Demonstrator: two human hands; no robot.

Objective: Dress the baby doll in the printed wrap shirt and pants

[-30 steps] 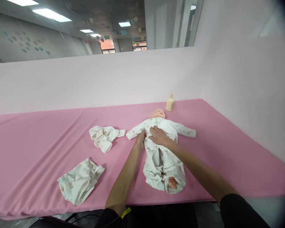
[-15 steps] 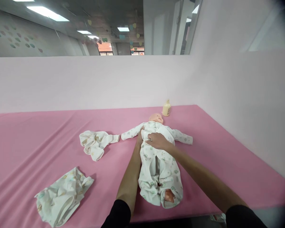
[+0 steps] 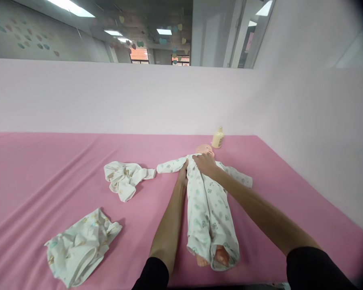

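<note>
Nearest the camera, bottom left: crumpled garment, soft white printed cloth, bunched in loose folds on the bench, which is covered in smooth pink fabric with a few shallow creases. Bare doll feet poke out of the romper legs at the near edge. Baby doll lies on its back, head away from the person, sleeves spread to both sides. Romper is white knit with a small pale green print, front closed and fairly flat down the body. Left hand rests at the doll's side under the sleeve, fingers on cloth; whether it grips cannot be told. Right hand lies on the chest just below the neck, fingers together, pressing the collar area. Second crumpled garment, same print, sits left of the doll's sleeve. Behind the head: small cream bottle, upright, by the pale wall.
</note>
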